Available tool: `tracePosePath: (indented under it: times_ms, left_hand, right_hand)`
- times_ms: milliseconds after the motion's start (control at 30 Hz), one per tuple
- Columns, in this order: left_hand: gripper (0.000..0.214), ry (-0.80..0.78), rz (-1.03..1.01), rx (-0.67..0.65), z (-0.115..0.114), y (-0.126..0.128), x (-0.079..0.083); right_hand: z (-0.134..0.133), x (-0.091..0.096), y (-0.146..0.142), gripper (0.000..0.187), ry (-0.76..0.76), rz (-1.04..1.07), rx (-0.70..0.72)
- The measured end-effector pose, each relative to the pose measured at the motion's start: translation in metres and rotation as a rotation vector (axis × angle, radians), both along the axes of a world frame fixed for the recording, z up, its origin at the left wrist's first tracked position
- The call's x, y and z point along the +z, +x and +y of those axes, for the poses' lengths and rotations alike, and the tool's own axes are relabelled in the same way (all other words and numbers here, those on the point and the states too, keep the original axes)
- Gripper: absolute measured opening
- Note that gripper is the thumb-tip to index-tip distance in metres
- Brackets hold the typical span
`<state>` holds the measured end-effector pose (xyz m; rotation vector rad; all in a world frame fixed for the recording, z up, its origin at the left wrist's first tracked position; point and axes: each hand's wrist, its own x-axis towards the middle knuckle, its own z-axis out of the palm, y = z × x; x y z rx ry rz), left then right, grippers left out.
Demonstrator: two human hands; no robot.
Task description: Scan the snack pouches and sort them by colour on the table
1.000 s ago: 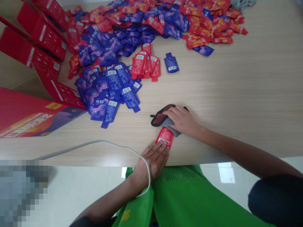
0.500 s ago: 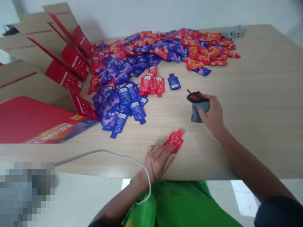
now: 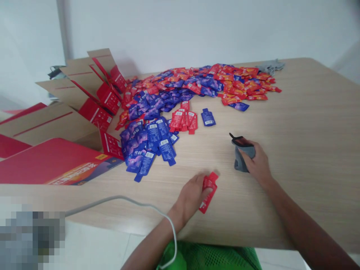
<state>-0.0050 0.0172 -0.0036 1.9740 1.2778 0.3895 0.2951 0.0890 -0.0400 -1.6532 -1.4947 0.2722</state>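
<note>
My left hand (image 3: 192, 195) is closed on a flat red pouch (image 3: 208, 195), thumb across its face, low over the near part of the table. To the right, my right hand (image 3: 258, 162) grips a bunched grey cloth (image 3: 242, 161) with a black edge and a short black tab. Ahead of my hands a single blue pouch (image 3: 208, 117) lies face down. Beside it is a small stack of red pouches (image 3: 182, 119). Several blue pouches (image 3: 165, 148) overlap farther left.
A long heap of blue, red and orange pouches (image 3: 180, 86) spreads along the back. Open red cartons (image 3: 67, 159) stand at the left. Another grey cloth (image 3: 271, 66) lies at the back right. A grey cable (image 3: 120, 197) loops over the front edge of the table (image 3: 295, 131).
The view has tilted up. My left hand has gone from lying over the red pouch to gripping it with the thumb on top. My right hand still holds the grey cloth.
</note>
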Motion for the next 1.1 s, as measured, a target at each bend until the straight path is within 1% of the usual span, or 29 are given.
tracePosePath:
  times_ms: [100,167,200,267,333,367,400,467,500,567,633,700,800,933,1033,1100]
  left_hand:
    - [0.031,-0.136,-0.138,0.067,0.014,-0.010,-0.004]
    - [0.031,-0.193,-0.226,0.139,0.033,-0.015,-0.001]
    - [0.034,-0.199,-0.293,0.181,0.046,-0.017,0.003]
    - [0.040,-0.152,-0.459,0.271,0.081,-0.018,0.016]
    - [0.046,-0.039,-0.590,0.335,0.125,-0.017,0.032]
    - [0.048,0.036,-0.608,0.348,0.148,-0.016,0.040]
    - [0.049,0.112,-0.582,0.361,0.171,-0.015,0.048]
    - [0.048,0.182,-0.544,0.382,0.215,-0.011,0.059]
    - [0.045,0.203,-0.510,0.387,0.235,-0.010,0.062]
    - [0.040,0.241,-0.421,0.405,0.268,-0.007,0.063]
    - [0.036,0.274,-0.306,0.425,0.291,-0.003,0.059]
    - [0.036,0.296,-0.181,0.437,0.306,0.002,0.050]
    - [0.042,0.303,0.002,0.425,0.314,0.010,0.037]
    - [0.048,0.299,0.204,0.374,0.309,0.024,0.024]
    - [0.048,0.320,0.332,0.349,0.302,0.035,0.020]
    - [0.043,0.349,0.410,0.340,0.299,0.041,0.020]
  right_hand:
    - [-0.001,0.000,0.000,0.051,-0.028,0.055,-0.016]
    - [-0.002,0.000,0.000,0.053,-0.062,0.102,-0.025]
    - [-0.002,-0.001,0.000,0.053,-0.077,0.121,-0.025]
    - [-0.002,-0.001,0.000,0.054,-0.090,0.138,-0.013]
    - [-0.002,-0.001,0.001,0.054,-0.092,0.136,-0.004]
    - [-0.001,-0.002,0.001,0.054,-0.097,0.137,-0.004]
    - [-0.001,-0.002,0.002,0.054,-0.108,0.141,-0.007]
    - [0.000,-0.002,0.002,0.053,-0.133,0.156,-0.011]
    - [0.000,-0.002,0.002,0.054,-0.142,0.161,-0.008]
    - [0.000,-0.003,0.003,0.054,-0.150,0.165,0.010]
    - [0.001,-0.004,0.003,0.055,-0.146,0.165,0.035]
    - [0.002,-0.006,0.004,0.054,-0.151,0.166,0.054]
    - [0.003,-0.007,0.004,0.053,-0.187,0.164,0.066]
    - [0.004,-0.005,0.003,0.050,-0.233,0.160,0.081]
    - [0.004,-0.003,0.003,0.048,-0.238,0.152,0.088]
    - [0.004,-0.002,0.003,0.047,-0.237,0.145,0.092]
